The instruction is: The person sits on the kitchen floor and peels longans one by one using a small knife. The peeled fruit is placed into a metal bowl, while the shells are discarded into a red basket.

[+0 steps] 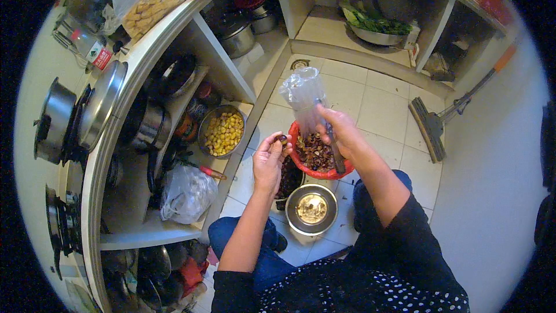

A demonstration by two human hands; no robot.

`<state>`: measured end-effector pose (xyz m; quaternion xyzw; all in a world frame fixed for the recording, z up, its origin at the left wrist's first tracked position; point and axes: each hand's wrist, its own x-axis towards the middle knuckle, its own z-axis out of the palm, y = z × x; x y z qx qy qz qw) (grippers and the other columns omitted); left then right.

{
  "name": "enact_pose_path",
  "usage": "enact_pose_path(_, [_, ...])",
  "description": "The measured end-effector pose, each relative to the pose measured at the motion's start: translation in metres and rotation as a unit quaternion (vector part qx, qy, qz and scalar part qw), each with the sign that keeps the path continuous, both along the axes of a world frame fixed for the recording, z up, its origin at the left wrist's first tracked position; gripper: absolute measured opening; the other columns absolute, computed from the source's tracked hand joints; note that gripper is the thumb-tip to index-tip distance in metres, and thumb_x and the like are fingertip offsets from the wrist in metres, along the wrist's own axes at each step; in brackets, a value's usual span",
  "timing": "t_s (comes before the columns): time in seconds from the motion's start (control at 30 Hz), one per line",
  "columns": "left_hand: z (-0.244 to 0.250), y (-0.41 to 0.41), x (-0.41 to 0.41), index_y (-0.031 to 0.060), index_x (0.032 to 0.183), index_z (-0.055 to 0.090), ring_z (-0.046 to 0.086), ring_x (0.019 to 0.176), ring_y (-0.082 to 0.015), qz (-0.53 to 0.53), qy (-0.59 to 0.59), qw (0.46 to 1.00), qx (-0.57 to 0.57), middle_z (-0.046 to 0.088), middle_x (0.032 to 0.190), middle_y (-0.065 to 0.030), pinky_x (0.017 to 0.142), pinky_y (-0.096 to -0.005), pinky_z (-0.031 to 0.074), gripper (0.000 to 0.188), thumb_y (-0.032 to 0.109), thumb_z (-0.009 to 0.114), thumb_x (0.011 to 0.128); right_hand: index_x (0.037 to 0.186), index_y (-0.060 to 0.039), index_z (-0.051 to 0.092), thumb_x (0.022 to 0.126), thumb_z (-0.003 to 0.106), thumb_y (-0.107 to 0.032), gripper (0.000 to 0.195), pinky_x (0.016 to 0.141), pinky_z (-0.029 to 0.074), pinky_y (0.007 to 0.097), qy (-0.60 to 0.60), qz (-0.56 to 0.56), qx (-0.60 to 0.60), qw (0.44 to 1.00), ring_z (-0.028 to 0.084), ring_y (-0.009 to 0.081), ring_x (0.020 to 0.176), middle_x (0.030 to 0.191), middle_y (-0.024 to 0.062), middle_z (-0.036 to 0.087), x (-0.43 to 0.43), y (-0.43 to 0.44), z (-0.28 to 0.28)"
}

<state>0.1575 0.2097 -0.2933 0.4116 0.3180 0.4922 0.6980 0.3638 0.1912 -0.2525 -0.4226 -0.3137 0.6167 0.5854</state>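
My left hand pinches a dark brown chestnut, part of which shows yellow, between thumb and fingers. My right hand grips a dark-handled tool, perhaps a knife; its working end cannot be made out. Beneath that hand is a red-rimmed container full of brown shells. A clear ribbed plastic sleeve stands up at its far side, close to my right fingers. Partly covered by my left hand, a dark pot holds dark chestnuts. Nearer me sits a shiny metal bowl.
On the lower shelf at left stands a metal bowl of peeled yellow chestnuts, near a white plastic bag and a red-handled tool. A floor squeegee or mop leans at right. Leafy greens fill a basin under the far counter.
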Motion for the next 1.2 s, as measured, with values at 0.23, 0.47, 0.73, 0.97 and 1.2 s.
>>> enact_pose_path(0.23, [0.002, -0.006, 0.007, 0.0034, 0.119, 0.055, 0.062, 0.085, -0.0113, -0.075, -0.047, 0.990, -0.111, 0.064, 0.099, -0.0044, 0.075, -0.0242, 0.053, 0.028, 0.015, 0.058, 0.094, 0.090, -0.0018, 0.055, 0.073, 0.076, -0.016, 0.031, 0.067, 0.047, 0.0328, -0.405, -0.035, 0.142, 0.902, 0.054, 0.0135, 0.074, 0.077, 0.0058, 0.059, -0.033, -0.019, 0.003])
enact_pose_path(0.47, [-0.005, -0.004, 0.011, 0.0043, 0.115, 0.054, 0.062, 0.082, -0.0126, -0.098, -0.044, 0.989, -0.099, 0.063, 0.097, -0.0048, 0.074, -0.0239, 0.053, 0.026, 0.014, 0.061, 0.092, 0.088, -0.0002, 0.060, 0.079, 0.070, -0.013, 0.018, 0.062, 0.049, 0.0324, -0.320, -0.026, 0.096, 0.942, 0.061, 0.0154, 0.068, 0.072, 0.0079, 0.064, -0.026, -0.006, -0.007])
enact_pose_path(0.73, [-0.005, -0.002, 0.007, 0.0019, 0.120, 0.052, 0.060, 0.088, -0.0151, -0.137, -0.111, 0.976, -0.130, 0.061, 0.101, -0.0062, 0.080, -0.0270, 0.052, 0.028, 0.013, 0.056, 0.094, 0.085, -0.0016, 0.059, 0.084, 0.063, -0.008, 0.008, 0.057, 0.048, 0.0259, -0.248, -0.104, 0.017, 0.963, 0.058, 0.0097, 0.060, 0.072, 0.0039, 0.062, -0.008, 0.009, -0.033])
enact_pose_path(0.97, [-0.004, 0.001, -0.003, 0.0012, 0.123, 0.052, 0.059, 0.086, -0.0174, -0.135, -0.140, 0.969, -0.151, 0.061, 0.104, -0.0083, 0.075, -0.0282, 0.051, 0.032, 0.015, 0.054, 0.095, 0.096, -0.0001, 0.064, 0.079, 0.070, -0.012, 0.022, 0.078, 0.049, 0.0346, -0.537, -0.104, 0.144, 0.825, 0.062, 0.0234, 0.089, 0.089, 0.0105, 0.064, -0.002, -0.002, -0.016])
enact_pose_path(1.2, [0.000, -0.002, 0.002, 0.0050, 0.109, 0.057, 0.053, 0.069, -0.0141, -0.105, -0.085, 0.979, -0.150, 0.060, 0.090, -0.0039, 0.063, -0.0248, 0.046, 0.026, 0.028, 0.048, 0.099, 0.098, -0.0004, 0.064, 0.074, 0.074, -0.007, 0.027, 0.081, 0.047, 0.0342, -0.408, 0.052, 0.273, 0.870, 0.059, 0.0254, 0.090, 0.095, 0.0109, 0.062, -0.027, -0.009, -0.012])
